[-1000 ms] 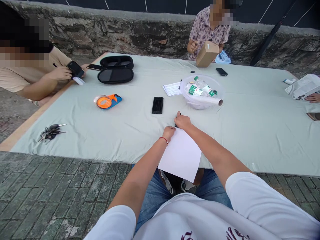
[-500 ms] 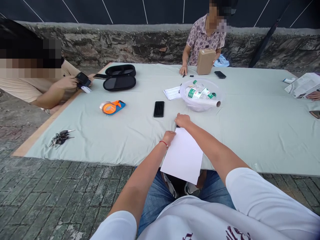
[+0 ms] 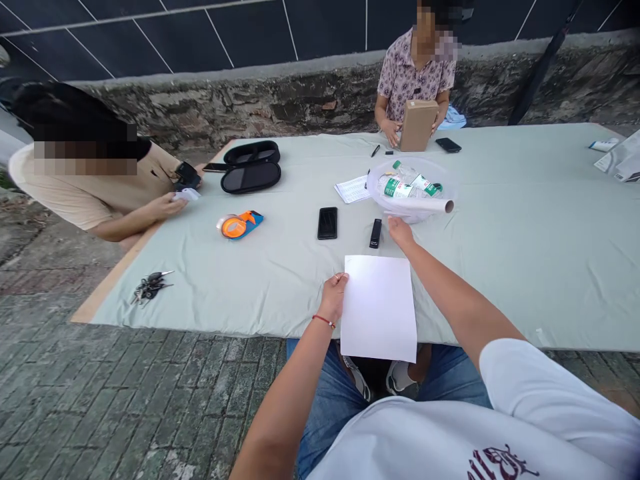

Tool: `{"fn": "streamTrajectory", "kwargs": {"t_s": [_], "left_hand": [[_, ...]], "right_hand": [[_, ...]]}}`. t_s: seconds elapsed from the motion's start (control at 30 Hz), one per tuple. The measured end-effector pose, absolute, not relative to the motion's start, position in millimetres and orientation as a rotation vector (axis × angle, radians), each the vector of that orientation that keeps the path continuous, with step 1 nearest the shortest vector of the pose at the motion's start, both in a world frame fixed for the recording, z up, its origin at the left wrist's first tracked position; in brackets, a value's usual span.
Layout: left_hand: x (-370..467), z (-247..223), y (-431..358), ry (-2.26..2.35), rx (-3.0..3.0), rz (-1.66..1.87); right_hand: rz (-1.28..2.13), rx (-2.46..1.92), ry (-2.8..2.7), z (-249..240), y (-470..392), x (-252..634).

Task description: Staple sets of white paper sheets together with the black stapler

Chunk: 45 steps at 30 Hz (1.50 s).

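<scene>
In the head view, the paper (image 3: 379, 313) is blank on top and lies in front of the person, at the near side of the table (image 3: 525, 267); its near end reaches past the table edge, over the lap; the left hand (image 3: 334, 297) is at its 9 o'clock side, thumb and fingers pinching the left edge near the far corner; a red bracelet (image 3: 324, 321) is around this wrist. The right hand (image 3: 401, 232) is apart from the paper, at 1 o'clock from it, with bent fingers; I cannot tell if they are pressed together, nor if they touch the basin (image 3: 373, 183) just beyond.

The stapler (image 3: 375, 233), black, lies at 12 o'clock from the paper, just beside the right hand, at its 9 o'clock; the phone (image 3: 327, 223) lies at 11 o'clock from the paper, the tape (image 3: 240, 225) at 10, and the keys (image 3: 151, 288), well apart, at 9. The basin holds bottles (image 3: 399, 188), and a white roll (image 3: 430, 205) rests at its near side; the sheets (image 3: 353, 189) lie just at its 9 o'clock.

Farther, between 10 and 11 o'clock, the black case (image 3: 253, 167) lies open; near 12 a co-worker (image 3: 415, 67) in a flowered shirt has both hands at an upright box (image 3: 419, 125); at 10 o'clock another co-worker (image 3: 120, 190), in beige, holds a small white thing (image 3: 187, 195).
</scene>
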State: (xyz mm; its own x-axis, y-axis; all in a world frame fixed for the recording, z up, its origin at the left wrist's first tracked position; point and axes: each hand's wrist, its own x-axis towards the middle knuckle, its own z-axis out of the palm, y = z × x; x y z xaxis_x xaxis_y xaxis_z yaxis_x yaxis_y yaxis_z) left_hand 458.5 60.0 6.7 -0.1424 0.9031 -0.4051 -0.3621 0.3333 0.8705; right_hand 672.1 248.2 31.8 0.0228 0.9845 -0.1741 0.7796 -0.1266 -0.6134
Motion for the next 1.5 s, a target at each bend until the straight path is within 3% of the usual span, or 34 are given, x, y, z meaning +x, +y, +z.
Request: {"fn": "streamTrajectory", "kwargs": {"t_s": [0.17, 0.3, 0.57, 0.83, 1.07, 1.5], "left_hand": [[458, 0, 68, 1.229, 0.42, 1.307], [469, -7, 75, 1.267, 0.387, 1.35], [479, -17, 85, 1.515, 0.446, 1.324], [474, 4, 63, 1.024, 0.534, 1.195], [480, 4, 38, 1.02, 0.588, 0.865], [487, -7, 43, 1.159, 0.499, 1.013]], "right_hand": [[1.607, -1.621, -1.02, 13, 167, 727], [1.869, -1.456, -0.889, 3, 104, 746], [1.599, -1.424, -1.102, -19, 66, 738], [1.43, -1.393, -1.006, -19, 62, 739], [1.404, -1.344, -0.952, -16, 58, 744], [1.378, -1.328, -0.942, -19, 58, 736]]}}
